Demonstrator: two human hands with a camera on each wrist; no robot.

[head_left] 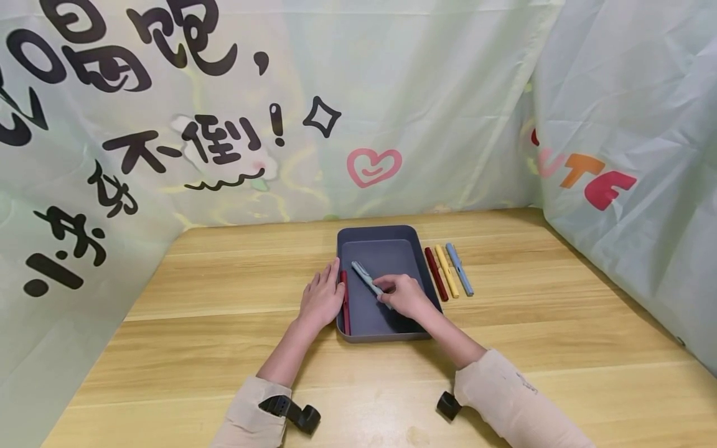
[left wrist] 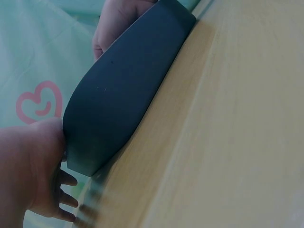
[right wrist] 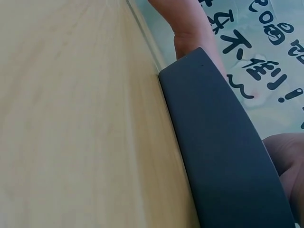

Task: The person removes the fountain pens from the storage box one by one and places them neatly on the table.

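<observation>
A dark grey rectangular tray [head_left: 370, 249] stands on the wooden table. Inside it, my right hand [head_left: 404, 295] pinches a pale blue-grey pen [head_left: 363, 274] between thumb and fingers; the pen slants, its far end toward the back left. My left hand [head_left: 323, 297] rests at the tray's left rim, fingers straight and pointing away. Along the inner left wall lies a red pen [head_left: 345, 305], partly beside the left thumb. From the left wrist, the tray's outer wall [left wrist: 123, 90] shows with the left hand [left wrist: 35, 166] at it. The right wrist view hides the pinched pen.
Right of the tray, a dark red pen [head_left: 436, 274], a yellow pen [head_left: 447, 271] and a blue pen [head_left: 460, 269] lie side by side on the table [head_left: 224, 274]. Printed cloth [head_left: 448, 112] hangs behind and at both sides.
</observation>
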